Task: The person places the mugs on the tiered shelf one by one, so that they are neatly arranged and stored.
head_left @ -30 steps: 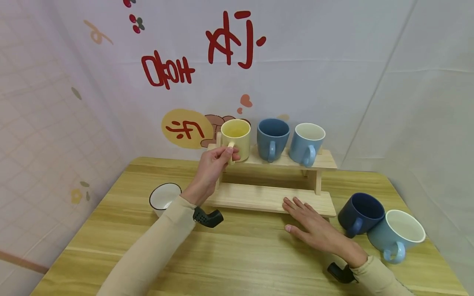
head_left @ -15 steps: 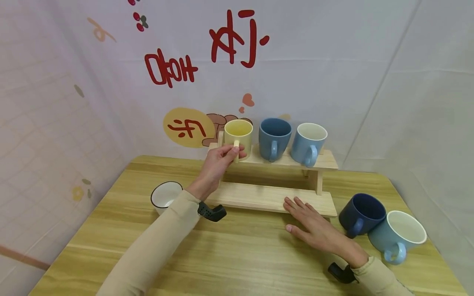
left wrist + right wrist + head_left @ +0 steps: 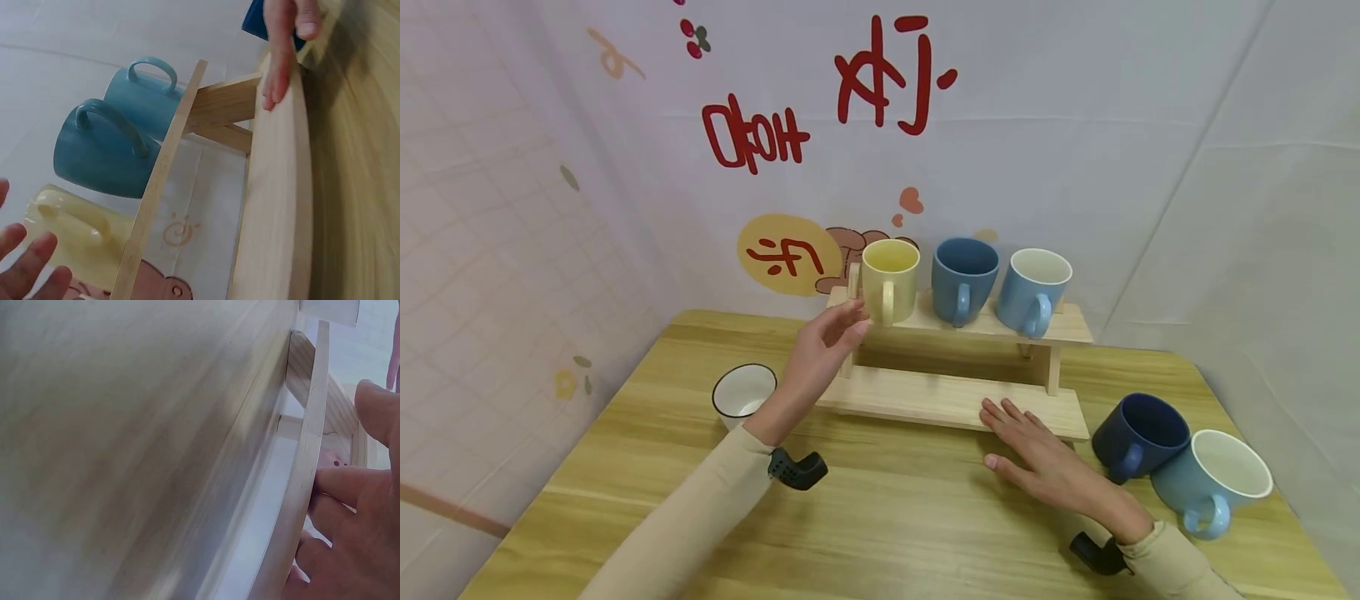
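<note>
A pale yellow mug (image 3: 908, 287) stands at the left end of the wooden rack's upper shelf, its handle facing me. Just left of that handle is my left hand (image 3: 818, 354), fingers loosely bent and apart from the mug, holding nothing. In the left wrist view its spread fingers (image 3: 34, 265) appear beside the yellow mug (image 3: 78, 240). To the right on the same shelf are a medium-blue mug (image 3: 977, 271) and a light blue mug (image 3: 1021, 293) with a white inside. My right hand (image 3: 1051, 462) rests its straight fingertips on the lower shelf (image 3: 917, 392).
On the table (image 3: 880, 517), a white cup (image 3: 739, 392) with a dark rim stands left of the rack, partly behind the left forearm. A navy mug (image 3: 1138, 437) and a wide light blue mug (image 3: 1180, 479) stand close together at the right. A printed cloth (image 3: 1075, 125) hangs behind.
My left hand has let go of the yellow mug's handle and drawn slightly left and down. The yellow mug stays on the upper shelf. My right hand keeps its place; the view shifts slightly.
</note>
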The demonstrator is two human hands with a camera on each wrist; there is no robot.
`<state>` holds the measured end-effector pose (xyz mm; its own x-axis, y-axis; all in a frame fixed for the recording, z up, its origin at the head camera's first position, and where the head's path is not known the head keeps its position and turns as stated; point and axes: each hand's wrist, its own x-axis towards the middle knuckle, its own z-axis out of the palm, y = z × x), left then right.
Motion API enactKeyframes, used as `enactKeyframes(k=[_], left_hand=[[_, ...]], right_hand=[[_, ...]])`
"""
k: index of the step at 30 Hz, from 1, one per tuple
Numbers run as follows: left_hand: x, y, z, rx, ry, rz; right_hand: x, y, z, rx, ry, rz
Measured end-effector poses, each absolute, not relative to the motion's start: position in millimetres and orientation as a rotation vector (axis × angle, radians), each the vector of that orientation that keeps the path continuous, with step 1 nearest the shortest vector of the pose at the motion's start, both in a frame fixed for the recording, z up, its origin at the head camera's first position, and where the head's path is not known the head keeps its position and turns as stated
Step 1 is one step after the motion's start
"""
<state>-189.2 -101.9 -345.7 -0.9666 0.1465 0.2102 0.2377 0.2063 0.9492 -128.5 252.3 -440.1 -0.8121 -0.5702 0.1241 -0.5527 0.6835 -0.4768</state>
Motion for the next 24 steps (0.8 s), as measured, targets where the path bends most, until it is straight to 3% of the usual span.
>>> enactKeyframes(k=[11,24], left_hand=[[-132,-172,-359,-0.524,-2.426,-1.618],[-101,-236,-375,-0.476,-2.425,-1.591]], right_hand=[[-130,253,-441,-0.945,2.833,-0.804],[-130,254,-442,-0.943,2.837,-0.797]])
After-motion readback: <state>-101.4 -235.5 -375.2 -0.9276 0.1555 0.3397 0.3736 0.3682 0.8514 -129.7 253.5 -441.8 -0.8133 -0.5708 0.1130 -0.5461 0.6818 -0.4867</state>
